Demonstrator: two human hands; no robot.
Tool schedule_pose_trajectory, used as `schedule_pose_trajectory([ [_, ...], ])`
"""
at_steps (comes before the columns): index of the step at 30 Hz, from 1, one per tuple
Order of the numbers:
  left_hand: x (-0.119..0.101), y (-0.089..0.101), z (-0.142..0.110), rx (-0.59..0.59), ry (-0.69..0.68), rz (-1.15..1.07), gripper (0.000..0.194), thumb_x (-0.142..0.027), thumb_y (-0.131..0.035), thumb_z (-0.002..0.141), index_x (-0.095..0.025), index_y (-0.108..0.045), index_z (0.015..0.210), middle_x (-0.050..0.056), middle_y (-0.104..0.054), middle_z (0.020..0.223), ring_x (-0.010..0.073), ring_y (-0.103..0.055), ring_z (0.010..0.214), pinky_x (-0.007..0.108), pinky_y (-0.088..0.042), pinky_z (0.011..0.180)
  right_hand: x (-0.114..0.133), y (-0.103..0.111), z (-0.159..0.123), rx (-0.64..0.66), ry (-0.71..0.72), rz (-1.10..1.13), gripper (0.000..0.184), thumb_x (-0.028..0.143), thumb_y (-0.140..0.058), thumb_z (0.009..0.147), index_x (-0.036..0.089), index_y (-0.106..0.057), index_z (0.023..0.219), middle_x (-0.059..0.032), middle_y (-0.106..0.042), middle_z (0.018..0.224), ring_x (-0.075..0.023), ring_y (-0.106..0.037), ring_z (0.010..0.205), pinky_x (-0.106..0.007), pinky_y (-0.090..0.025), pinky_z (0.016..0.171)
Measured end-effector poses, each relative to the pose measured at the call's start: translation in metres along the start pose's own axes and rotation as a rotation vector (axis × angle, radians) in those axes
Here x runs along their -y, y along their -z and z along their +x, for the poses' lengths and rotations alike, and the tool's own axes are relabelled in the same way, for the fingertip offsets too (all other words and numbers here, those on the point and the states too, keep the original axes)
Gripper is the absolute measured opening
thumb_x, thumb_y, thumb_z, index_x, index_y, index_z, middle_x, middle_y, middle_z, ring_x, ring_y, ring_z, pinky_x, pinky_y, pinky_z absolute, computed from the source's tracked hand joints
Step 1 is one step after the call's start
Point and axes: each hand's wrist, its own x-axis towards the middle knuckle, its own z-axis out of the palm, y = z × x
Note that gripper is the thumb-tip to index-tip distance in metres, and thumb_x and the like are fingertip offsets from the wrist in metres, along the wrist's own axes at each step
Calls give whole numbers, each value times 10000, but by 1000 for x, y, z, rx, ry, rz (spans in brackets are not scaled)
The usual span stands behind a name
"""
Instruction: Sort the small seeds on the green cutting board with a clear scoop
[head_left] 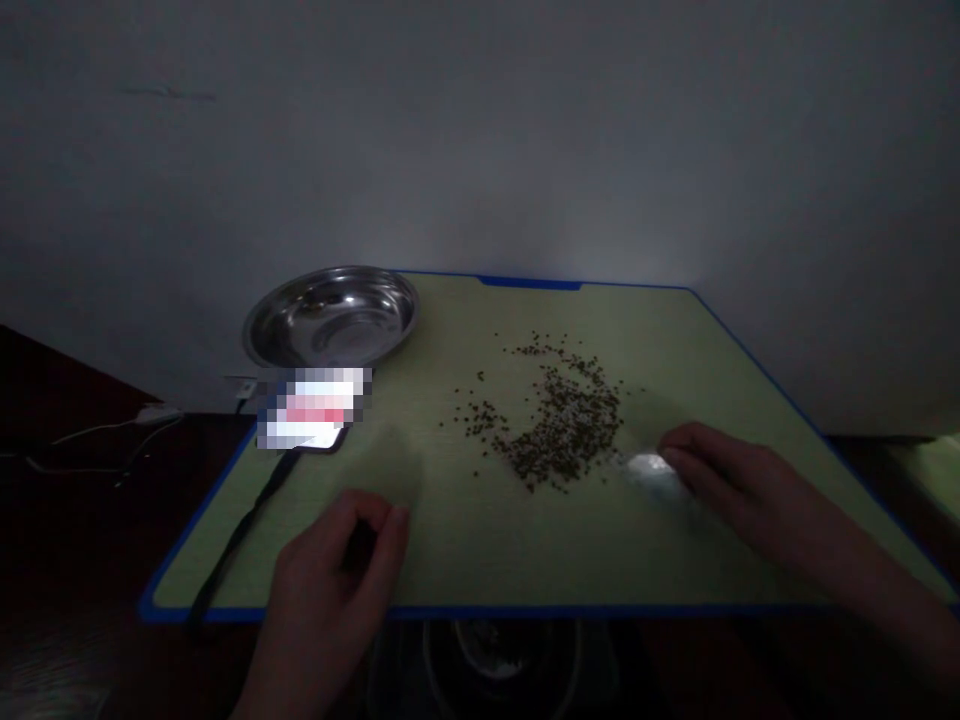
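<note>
Surface [442,310]: plain pale green; edging [465,612], solid blue, with a blue strip [529,283] at the middle of the far edge.
Bowl [330,325], far left corner: silver, mirror-bright, banded with light and dark reflections.
Device [313,415], along the left edge: glowing white, pinkish-red band across, blurred into squares.
Strap [241,525], toward the near left corner: black.
Seeds [574,420], mid-surface: dark brown, speckling the green.
Small item [651,464], toward the right edge: whitish, brightly glinting.
Wall [487,130], beyond the far edge: grey.
</note>
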Motion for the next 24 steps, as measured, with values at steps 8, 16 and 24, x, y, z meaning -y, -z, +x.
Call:
schedule_pose_trajectory([
  [8,2,0,1,-7,-11,42,270,-407,-527,874,-235,-541,666,-32,-610,570,139,-588,483,236,-441,435,-29,-6,-4,-109,-26,-202,354,409,-382,981,213,-676,1004,-79,-766,871,-251,-719,739,-365,-529,675],
  [16,-1,-1,2,-6,29,55,283,-422,-522,867,-233,-534,658,-31,-596,564,142,-567,479,247,-429,445,19,-32,19,-61,130,-475,334,361,-372,1001,203,-663,960,-64,-737,712,-232,-679,561,-317,-396,518],
  [24,-3,-1,3,2,57,45,272,-425,-534,851,-231,-542,660,-38,-583,559,144,-556,484,248,-422,448,44,-39,21,-67,258,-439,327,325,-352,988,208,-616,835,-43,-682,586,-180,-580,437,-302,-262,463],
])
